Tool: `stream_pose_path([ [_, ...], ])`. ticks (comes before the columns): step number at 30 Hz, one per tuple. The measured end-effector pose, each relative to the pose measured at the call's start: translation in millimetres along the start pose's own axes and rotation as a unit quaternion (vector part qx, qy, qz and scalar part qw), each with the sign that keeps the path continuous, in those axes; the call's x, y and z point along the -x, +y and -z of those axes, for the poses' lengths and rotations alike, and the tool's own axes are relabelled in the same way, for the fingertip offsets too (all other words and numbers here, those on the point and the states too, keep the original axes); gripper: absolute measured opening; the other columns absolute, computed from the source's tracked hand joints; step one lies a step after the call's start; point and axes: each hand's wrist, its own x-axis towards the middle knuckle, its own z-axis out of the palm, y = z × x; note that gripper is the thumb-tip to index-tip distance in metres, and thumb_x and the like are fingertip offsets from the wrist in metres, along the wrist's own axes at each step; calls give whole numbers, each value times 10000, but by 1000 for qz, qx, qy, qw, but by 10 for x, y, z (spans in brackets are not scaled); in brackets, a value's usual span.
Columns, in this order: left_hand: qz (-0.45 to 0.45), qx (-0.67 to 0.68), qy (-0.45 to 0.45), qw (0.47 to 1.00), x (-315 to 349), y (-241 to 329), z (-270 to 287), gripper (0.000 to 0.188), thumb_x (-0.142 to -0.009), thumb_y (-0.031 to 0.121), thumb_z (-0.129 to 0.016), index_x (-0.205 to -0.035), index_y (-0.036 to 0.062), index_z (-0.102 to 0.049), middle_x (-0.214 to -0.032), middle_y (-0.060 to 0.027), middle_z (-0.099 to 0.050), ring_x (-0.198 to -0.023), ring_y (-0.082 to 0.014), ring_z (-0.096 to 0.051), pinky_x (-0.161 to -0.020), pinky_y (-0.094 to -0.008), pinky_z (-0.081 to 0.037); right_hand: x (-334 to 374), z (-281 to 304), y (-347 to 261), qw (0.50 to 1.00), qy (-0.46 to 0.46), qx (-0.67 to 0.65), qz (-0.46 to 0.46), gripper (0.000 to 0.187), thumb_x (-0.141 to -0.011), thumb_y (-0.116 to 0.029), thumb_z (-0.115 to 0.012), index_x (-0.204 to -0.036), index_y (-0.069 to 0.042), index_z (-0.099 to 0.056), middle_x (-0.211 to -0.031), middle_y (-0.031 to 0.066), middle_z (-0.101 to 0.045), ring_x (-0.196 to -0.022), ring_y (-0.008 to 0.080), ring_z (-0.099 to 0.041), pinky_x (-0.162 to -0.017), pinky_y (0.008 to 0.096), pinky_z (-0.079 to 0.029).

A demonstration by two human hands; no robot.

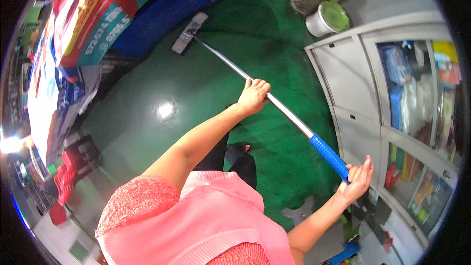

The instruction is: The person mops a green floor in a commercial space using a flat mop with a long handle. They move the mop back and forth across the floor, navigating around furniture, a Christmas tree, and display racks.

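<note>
Shiny metal mop handle (235, 68) with ribbed blue grip (329, 154); glossy green floor (162, 113)

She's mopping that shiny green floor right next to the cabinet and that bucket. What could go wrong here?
The floor shines as if wet, and her foot stands on it, so she might slip. The right hand holds the blue grip of the mop close to the glass-fronted cabinet; a backward pull could knock it. The mop head works near stacked bags and the lidded white bucket, which a wide sweep might bump.
</note>
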Motion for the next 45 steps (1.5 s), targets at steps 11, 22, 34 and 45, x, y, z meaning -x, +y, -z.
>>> stream_pose_path([
  [11,339,-105,-6,935,2082,-2011,519,281,-703,146,-643,-928,118,-477,-961,-48,-517,-1029,-238,-477,-902,-534,-290,1042,-2025,1103,943,-315,17,-104,125,-845,-127,-565,-885,-9,-576,-603,7,-512,-442,62,-473,-406,201,-376],
  [22,267,-43,70,960,1806,-1158,341,608,-700,88,-649,-1226,138,-349,-1282,-88,-387,-1287,-254,-257,-977,-588,-204,867,-1228,606,939,-335,-44,59,76,-847,-19,-505,-898,-3,-560,-583,-22,-438,-454,46,-412,-431,215,-396],
  [34,-97,115,66,986,356,1652,-646,511,-728,112,-616,-1182,121,-380,-1202,-82,-433,-1277,-281,-269,-1014,-555,-182,969,1684,-520,926,-131,72,346,173,-896,-74,-403,-997,40,-485,-484,-23,-304,-420,43,-252,-553,281,-445],
  [45,-160,91,-8,983,252,2155,-1060,312,-726,227,-629,-953,85,-468,-998,-85,-513,-1143,-282,-417,-1006,-531,-235,1116,2099,-531,932,-71,107,338,175,-887,-86,-457,-1001,33,-517,-514,-19,-344,-460,46,-312,-570,272,-466],
])
